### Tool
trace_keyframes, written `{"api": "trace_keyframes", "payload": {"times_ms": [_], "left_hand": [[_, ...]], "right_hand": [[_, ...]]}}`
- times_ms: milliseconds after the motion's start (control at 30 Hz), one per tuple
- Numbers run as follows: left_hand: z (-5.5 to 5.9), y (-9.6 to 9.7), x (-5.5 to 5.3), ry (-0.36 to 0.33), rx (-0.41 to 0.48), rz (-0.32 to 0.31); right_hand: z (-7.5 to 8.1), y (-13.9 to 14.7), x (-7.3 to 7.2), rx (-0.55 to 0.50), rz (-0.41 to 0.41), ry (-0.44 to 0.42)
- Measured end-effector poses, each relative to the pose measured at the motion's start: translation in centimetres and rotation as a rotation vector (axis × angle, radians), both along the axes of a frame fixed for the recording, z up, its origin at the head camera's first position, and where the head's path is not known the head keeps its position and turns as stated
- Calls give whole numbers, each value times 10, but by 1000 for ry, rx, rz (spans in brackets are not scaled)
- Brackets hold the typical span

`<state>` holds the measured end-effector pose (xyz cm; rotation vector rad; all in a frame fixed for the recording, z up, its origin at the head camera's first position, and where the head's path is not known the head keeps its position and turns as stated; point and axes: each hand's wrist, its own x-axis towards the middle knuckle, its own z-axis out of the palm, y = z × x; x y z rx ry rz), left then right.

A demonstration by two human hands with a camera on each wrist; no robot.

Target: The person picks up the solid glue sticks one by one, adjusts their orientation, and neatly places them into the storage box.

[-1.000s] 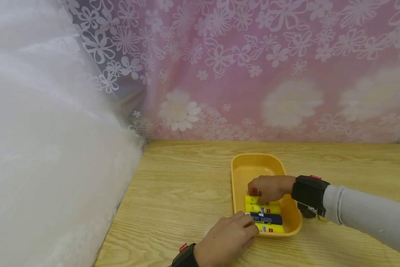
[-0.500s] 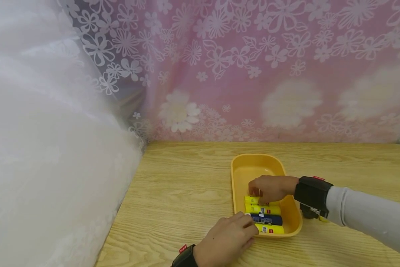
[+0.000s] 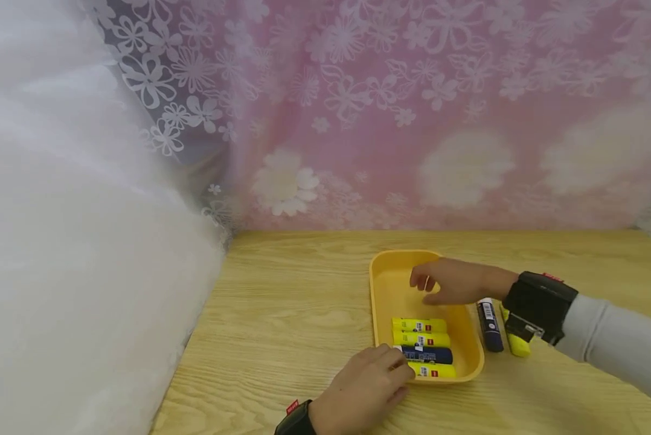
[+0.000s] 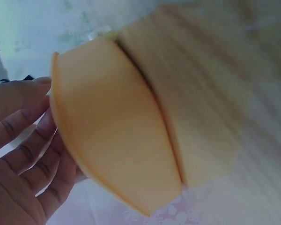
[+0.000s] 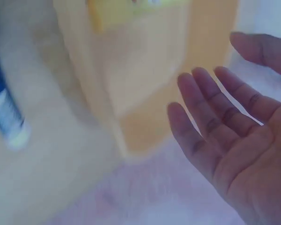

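In the head view a yellow tray (image 3: 426, 308) has several glue sticks lying side by side near its front end. Three are yellow, among them the rearmost yellow glue stick (image 3: 420, 326), and one is a navy glue stick (image 3: 431, 355). My left hand (image 3: 360, 386) holds the tray's front-left edge, its fingers hooked over the rim; the left wrist view shows the tray's outer wall (image 4: 112, 117) beside the fingers. Over the back half of the tray, my right hand (image 3: 456, 281) hovers with spread, lightly bent fingers and nothing in it.
Right of the tray, another navy glue stick (image 3: 490, 326) and a yellow glue stick (image 3: 517, 338) lie on the wooden table (image 3: 293, 302), partly under the right wrist. A pink flowered curtain (image 3: 325, 151) hangs behind the table, and white sheeting (image 3: 75, 241) covers the left.
My right hand has let go of the rearmost yellow glue stick in the tray and moved up and back, to the right. The left hand keeps its place on the tray.
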<state>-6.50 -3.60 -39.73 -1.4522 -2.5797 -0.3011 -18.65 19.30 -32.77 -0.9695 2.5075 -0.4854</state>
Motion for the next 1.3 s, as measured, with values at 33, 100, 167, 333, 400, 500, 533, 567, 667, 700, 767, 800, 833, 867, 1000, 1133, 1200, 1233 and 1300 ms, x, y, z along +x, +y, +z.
{"api": "trace_keyframes", "payload": {"times_ms": [33,100,167,333,400,500,533,567,667,700,767,800,833,867,1000,1133,1200,1233,1300], "left_hand": [[-1,0,0,0,-2,6],[-2,-1,0,-8,-2,18],[-4,-2,0,-17,7,26],[-6,-3,1,-43,41,50],[-7,-6,1,-53,66,81],[-12,-7,2,-98,136,175],[-14,-8,2,-148,171,219],[-17,-8,2,-209,214,265],[-24,-8,-1,-489,398,367],[-27,-8,-3,-604,479,388],[-31,-7,-7,-811,639,411],[-33,-7,-8,-896,706,415],[-35,-7,-10,-960,755,425],[-36,-7,-12,-1009,798,431],[-42,-4,-16,-1069,855,454],[-47,-1,-18,-1075,871,450],[-49,0,-18,-1079,884,426],[-50,0,-18,-1084,892,410],[-51,0,-18,-1097,910,372]], "right_hand": [[5,8,-1,-23,-12,39],[13,26,-3,-47,-49,108],[14,48,-3,-46,-91,168],[-3,107,2,83,-187,313],[-14,128,4,150,-217,307],[-33,154,10,208,-263,181],[-39,161,13,212,-282,134],[-45,166,17,206,-300,97],[-61,177,28,180,-350,70],[-66,177,31,175,-369,84],[-75,179,36,166,-405,126],[-78,179,38,160,-423,142],[-81,179,40,154,-437,158],[-83,178,41,146,-446,170],[-88,177,43,122,-468,220],[-92,176,42,137,-465,269],[-93,176,42,140,-457,286],[-93,176,42,143,-447,290],[-91,177,41,151,-425,296]]}}
